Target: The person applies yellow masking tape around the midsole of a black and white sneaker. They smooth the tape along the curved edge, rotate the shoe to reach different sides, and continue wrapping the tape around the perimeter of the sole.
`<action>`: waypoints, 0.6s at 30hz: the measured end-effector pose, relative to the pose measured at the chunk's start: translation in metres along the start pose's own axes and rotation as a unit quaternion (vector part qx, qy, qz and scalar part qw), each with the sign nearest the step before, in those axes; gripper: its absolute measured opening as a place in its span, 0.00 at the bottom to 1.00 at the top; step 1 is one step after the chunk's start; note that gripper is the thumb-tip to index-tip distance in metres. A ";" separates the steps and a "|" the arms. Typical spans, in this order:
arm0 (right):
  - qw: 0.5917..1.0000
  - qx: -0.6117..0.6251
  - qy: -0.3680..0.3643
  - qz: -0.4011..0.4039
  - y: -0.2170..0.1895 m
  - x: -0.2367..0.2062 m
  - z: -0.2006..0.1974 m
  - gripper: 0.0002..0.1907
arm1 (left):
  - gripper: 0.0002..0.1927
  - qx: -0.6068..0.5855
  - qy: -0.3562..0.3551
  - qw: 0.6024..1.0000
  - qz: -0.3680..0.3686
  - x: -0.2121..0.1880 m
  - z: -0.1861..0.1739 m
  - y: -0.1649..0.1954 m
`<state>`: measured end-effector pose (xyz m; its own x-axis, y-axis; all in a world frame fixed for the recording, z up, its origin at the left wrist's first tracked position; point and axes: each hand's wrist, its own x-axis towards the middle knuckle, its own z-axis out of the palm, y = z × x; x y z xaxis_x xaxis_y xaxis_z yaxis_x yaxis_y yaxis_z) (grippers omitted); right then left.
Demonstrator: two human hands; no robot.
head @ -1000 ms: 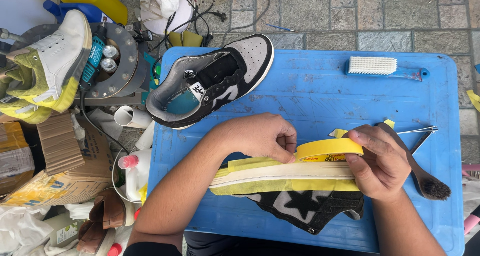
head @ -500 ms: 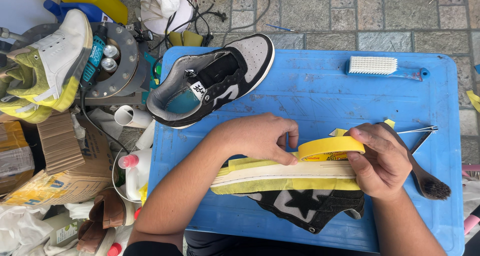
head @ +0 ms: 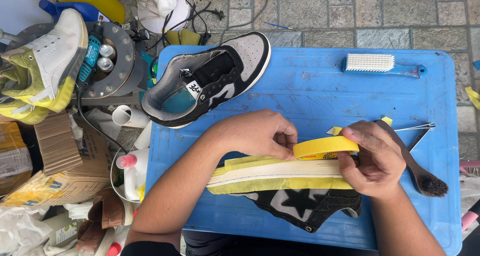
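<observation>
Fingers of left hand (head: pixel 260 135) press tape onto shoe (head: pixel 280 178) sole; right hand (head: pixel 372 161) grips tape roll (head: pixel 325 147). Masking underway; next, pull roll along edge.

One head-worn camera looks steeply down — close over the blue table (head: pixel 310 86), paved ground beyond.

Down at the left edge sits a yellow bag (head: pixel 42 193) with blue lettering, crumpled, and just above it a brown cardboard box (head: pixel 70 146) with dark print on its side. At the far left, a yellowish wrapped packet (head: pixel 14 156). Beside the blue bench (head: pixel 310 81) stands a white bottle (head: pixel 132 173) with a red cap. On the black-and-grey sneaker (head: pixel 210 81), a small white tongue label (head: pixel 194 89) with black print. Bottom left, another white bottle (head: pixel 62 231) shows a pale green label.
</observation>
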<state>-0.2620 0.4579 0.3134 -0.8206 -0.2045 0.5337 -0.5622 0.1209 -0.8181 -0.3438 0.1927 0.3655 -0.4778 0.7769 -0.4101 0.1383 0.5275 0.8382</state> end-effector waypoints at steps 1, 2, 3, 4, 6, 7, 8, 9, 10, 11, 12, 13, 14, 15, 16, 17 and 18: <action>1.000 -0.003 -0.001 0.004 0.000 0.000 0.000 0.28 | 0.14 0.003 0.002 1.000 -0.001 0.000 0.001 0.000; 1.000 -0.005 0.000 0.002 0.000 0.000 0.000 0.28 | 0.14 0.001 0.003 1.000 -0.012 0.000 0.001 0.000; 1.000 -0.006 0.001 -0.001 0.000 -0.001 0.000 0.28 | 0.14 -0.001 0.005 1.000 -0.023 0.000 0.002 0.000; 1.000 -0.008 0.002 -0.003 0.000 -0.001 0.000 0.28 | 0.14 -0.003 0.006 0.999 -0.034 0.000 0.002 0.001; 1.000 -0.020 0.008 -0.005 0.003 -0.001 0.000 0.27 | 0.14 -0.001 0.006 0.999 -0.036 0.002 0.002 0.001; 1.000 -0.027 0.011 -0.006 0.003 -0.001 0.000 0.27 | 0.14 0.000 0.006 0.999 -0.036 0.002 0.002 0.001; 1.000 -0.027 0.011 -0.005 0.004 -0.002 0.000 0.27 | 0.14 0.000 0.005 0.999 -0.039 0.002 0.003 0.001; 1.000 -0.028 0.011 -0.005 0.004 -0.002 0.000 0.27 | 0.14 0.001 0.004 0.999 -0.041 0.002 0.003 0.000; 1.000 -0.028 0.011 -0.005 0.004 -0.002 -0.001 0.27 | 0.14 0.001 0.004 0.999 -0.043 0.002 0.003 0.000; 1.000 -0.027 0.012 -0.007 0.004 -0.001 0.000 0.26 | 0.14 0.001 0.004 0.999 -0.035 0.002 0.003 0.000; 1.000 -0.026 0.013 -0.009 0.004 -0.001 0.000 0.26 | 0.14 0.000 0.004 1.000 -0.027 0.002 0.003 -0.001; 1.000 -0.025 0.015 -0.010 0.004 -0.001 0.000 0.26 | 0.14 0.000 0.004 1.000 -0.019 0.002 0.002 -0.001; 0.999 -0.028 0.015 -0.013 0.005 -0.001 0.001 0.26 | 0.14 -0.005 0.003 1.000 -0.013 0.002 0.002 -0.002; 0.999 -0.030 0.015 -0.014 0.004 -0.001 0.001 0.26 | 0.14 -0.009 0.002 1.000 -0.007 0.002 0.002 -0.002; 0.999 -0.033 0.015 -0.016 0.004 -0.001 0.001 0.25 | 0.14 -0.014 0.001 1.000 -0.002 0.001 0.003 -0.003; 0.999 -0.033 0.015 -0.016 0.003 -0.001 0.001 0.25 | 0.14 -0.014 0.001 1.000 -0.001 0.001 0.003 -0.003; 0.999 -0.033 0.016 -0.015 0.003 -0.001 0.002 0.25 | 0.14 -0.015 -0.001 1.000 0.000 0.001 0.002 -0.003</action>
<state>-0.2628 0.4570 0.3098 -0.8061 -0.1771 0.5647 -0.5906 0.1793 -0.7868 -0.3428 0.1929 0.3615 -0.4765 0.7778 -0.4099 0.1125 0.5163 0.8490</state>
